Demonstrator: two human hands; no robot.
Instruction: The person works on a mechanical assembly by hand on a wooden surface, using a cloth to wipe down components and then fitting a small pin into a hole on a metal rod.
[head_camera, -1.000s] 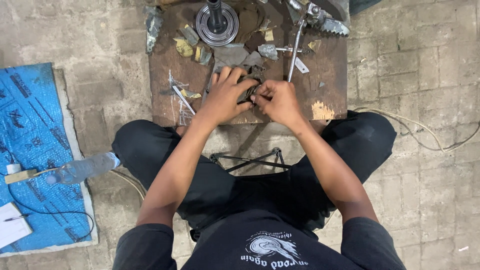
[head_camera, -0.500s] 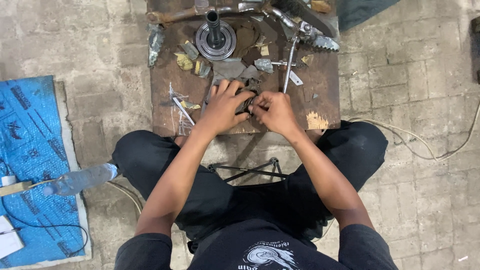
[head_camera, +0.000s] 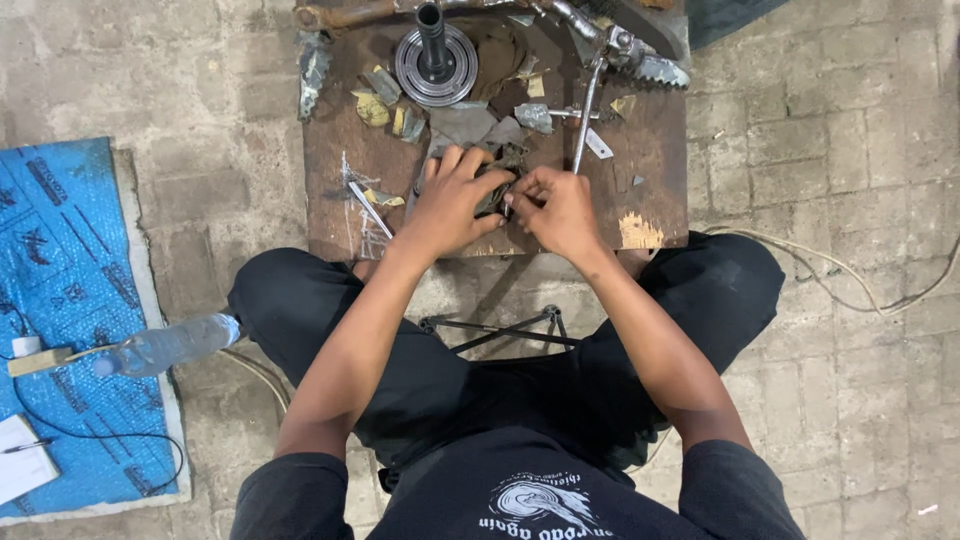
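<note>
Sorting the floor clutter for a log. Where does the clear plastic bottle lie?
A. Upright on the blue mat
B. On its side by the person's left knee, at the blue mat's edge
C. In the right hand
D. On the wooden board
B: the bottle lies on its side between the blue mat and the left knee.

The small dark metal part sits on the wooden board, about midway along its width and nearer the near edge than the far one. It looks greasy and dull, dark grey to black, with an irregular outline; its exact shape cannot be made out. The left hand cups it from the left, fingers curled over its top, and the right hand pinches it from the right, so most of it is hidden.
</note>
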